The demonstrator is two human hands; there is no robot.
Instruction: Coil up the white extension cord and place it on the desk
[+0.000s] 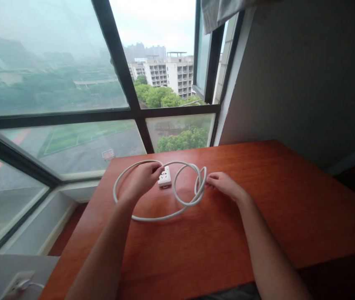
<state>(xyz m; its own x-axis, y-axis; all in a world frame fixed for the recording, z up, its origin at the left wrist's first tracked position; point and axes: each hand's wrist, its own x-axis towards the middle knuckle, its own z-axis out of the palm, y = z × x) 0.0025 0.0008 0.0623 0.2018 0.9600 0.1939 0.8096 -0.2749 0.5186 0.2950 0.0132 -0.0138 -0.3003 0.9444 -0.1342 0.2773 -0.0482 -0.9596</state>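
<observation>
A white cable [163, 218] forms one wide loop and a smaller, twisted coil above the reddish-brown wooden table [221, 258]. My left hand [143, 179] pinches the cable at the top of the wide loop, between thumb and fingers. At the right side of the coil, my right hand [223, 183] has its thumb and fingers pressed together on the cable; its fingertips are partly hidden. Between my hands, close to the left one, a white power strip [165, 178] lies on the table with its socket face showing.
Large dark-framed windows [138, 110] stand beyond the table's far edge, one pane open at right. A grey wall [290, 83] rises on the right. Low at left, a wall socket [18, 284] has a white plug in it. A curtain [218, 14] hangs at the top.
</observation>
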